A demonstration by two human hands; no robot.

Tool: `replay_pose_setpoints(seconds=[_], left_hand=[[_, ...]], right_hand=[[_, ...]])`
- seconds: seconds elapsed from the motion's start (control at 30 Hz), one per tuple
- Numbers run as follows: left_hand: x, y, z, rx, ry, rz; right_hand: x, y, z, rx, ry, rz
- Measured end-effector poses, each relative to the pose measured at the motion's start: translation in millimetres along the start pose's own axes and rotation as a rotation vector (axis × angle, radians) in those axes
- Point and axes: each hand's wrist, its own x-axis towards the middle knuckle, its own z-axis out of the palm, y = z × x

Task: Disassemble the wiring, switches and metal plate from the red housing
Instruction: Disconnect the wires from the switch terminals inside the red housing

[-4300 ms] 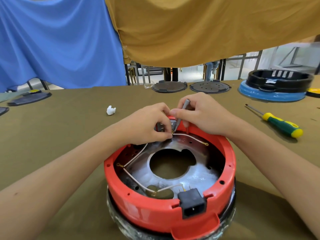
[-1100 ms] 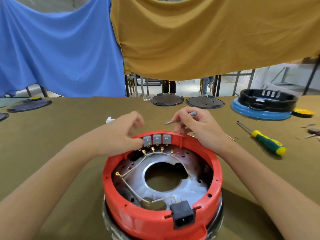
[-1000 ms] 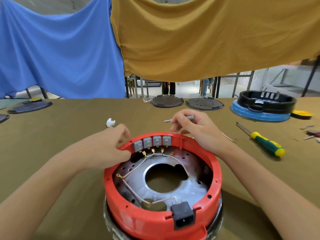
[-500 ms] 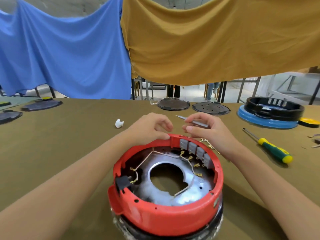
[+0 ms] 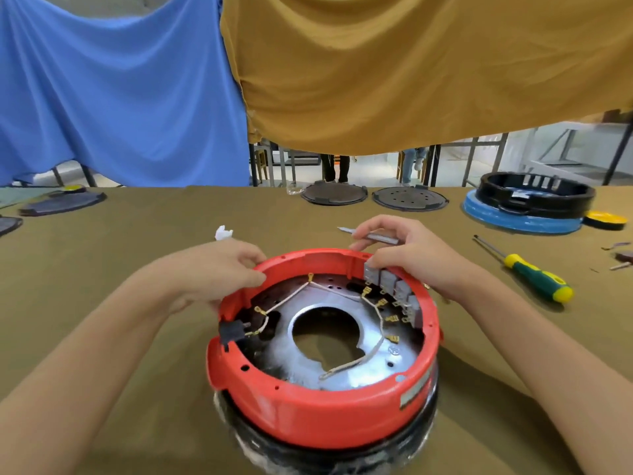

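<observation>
- Red housing (image 5: 318, 416) sits nearest of all, open side up, stacked on a dark round base on the olive surface (image 5: 102, 269). It looks like rigid moulded plastic, light enough to spin, and the thick rim is the obvious place to brace it.
- Inside lies the metal plate (image 5: 346, 368), shiny, with a big centre hole. I'd judge it stiff, thin and sharp-edged, so lift it by the hole's edge once everything is freed.
- Across the plate run pale wires (image 5: 373, 347) ending in brass terminals. They are limp, so pull at the terminal, not the cord, or a crimp may tear.
- On the housing's left wall sits a black plug socket (image 5: 231, 332) with wires attached.
- Left hand (image 5: 219, 269) has its fingers curled over the far-left rim, gripping the housing steady.
- Grey switches (image 5: 390, 286) stand in a row on the right inner wall. They're small, hard blocks, probably clipped in, so push them out squarely.
- Right hand (image 5: 407, 255) pinches a thin metal tool (image 5: 368, 234) between thumb and fingers, with a fingertip on the first switch.
- Beyond: a white scrap (image 5: 223, 232) and a green-and-yellow screwdriver (image 5: 527, 272).
- Farthest: dark discs and a black-and-blue housing (image 5: 527, 207) at the surface's back edge.
</observation>
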Motion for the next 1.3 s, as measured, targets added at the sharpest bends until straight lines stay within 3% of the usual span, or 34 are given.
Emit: replay_pose_setpoints(seconds=[0.23,0.37,0.5,0.63,0.8,0.97,1.03,1.13,1.23,1.3], left_hand=[[55,27,21,-0.129,0.102,0.328],[55,17,12,-0.403,0.104,0.273],[25,-13,-4,-0.223,-0.032,0.078],[2,-17,-4,-0.249,-0.197,0.036],[25,5,5,-0.061,-0.036,0.136],[51,18,6,0.031,-0.158,0.424],[65,19,12,0.004,-0.113,0.481],[78,14,14,0.106,0.03,0.449],[75,6,14,0.254,0.013,0.38],[73,8,17,0.298,0.063,0.424]], right_hand=[[3,6,-5,0.016,0.222,-0.048],[2,8,-12,0.104,0.155,0.018],[4,9,-11,0.085,0.023,0.077],[6,3,-14,-0.044,0.071,0.104],[4,6,-21,-0.076,0.062,0.095],[5,9,-22,0.04,0.133,0.012],[6,11,-20,0.058,0.19,-0.021],[7,15,-17,0.127,0.215,-0.026],[7,16,-14,0.106,0.148,-0.021],[8,16,-13,0.043,0.151,-0.03]])
